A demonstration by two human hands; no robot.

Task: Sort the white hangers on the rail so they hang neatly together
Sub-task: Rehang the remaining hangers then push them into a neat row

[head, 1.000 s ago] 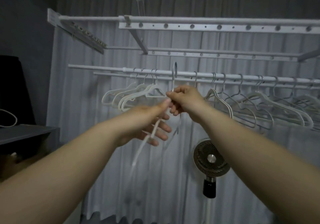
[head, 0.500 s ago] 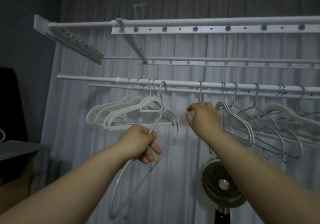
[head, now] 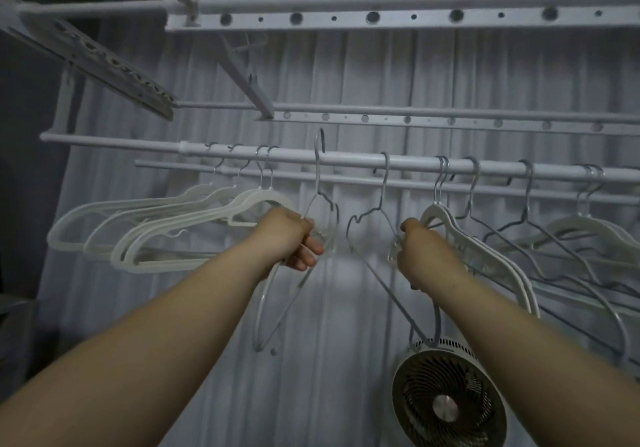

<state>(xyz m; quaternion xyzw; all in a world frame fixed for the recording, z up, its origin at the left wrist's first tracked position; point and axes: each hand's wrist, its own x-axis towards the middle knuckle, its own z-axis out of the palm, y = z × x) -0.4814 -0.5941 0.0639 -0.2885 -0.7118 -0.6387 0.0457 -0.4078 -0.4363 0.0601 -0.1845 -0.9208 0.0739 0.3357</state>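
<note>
A pleated grey curtain (head: 346, 66) backs a white ceiling rack (head: 381, 17) with perforated bars, under which a person works along the rail (head: 346, 161). A bunch of white hangers (head: 166, 239) hangs close together at the left end of the rail, a white pair (head: 485, 259) hangs right of centre, and more white ones (head: 588, 228) sit far right among thin grey ones. A round fan (head: 446, 401) stands below, at lower right. Between the bunch and the pair, the left hand (head: 287, 235) has its fingers curled round the shoulder of a grey hanger (head: 317, 180), whose hook stands above the rail. The right hand (head: 424, 252), just beside the white pair, grips the shoulder of a second grey hanger (head: 383, 187), its hook over the rail; the back of the hand hides most of its fingers.
</note>
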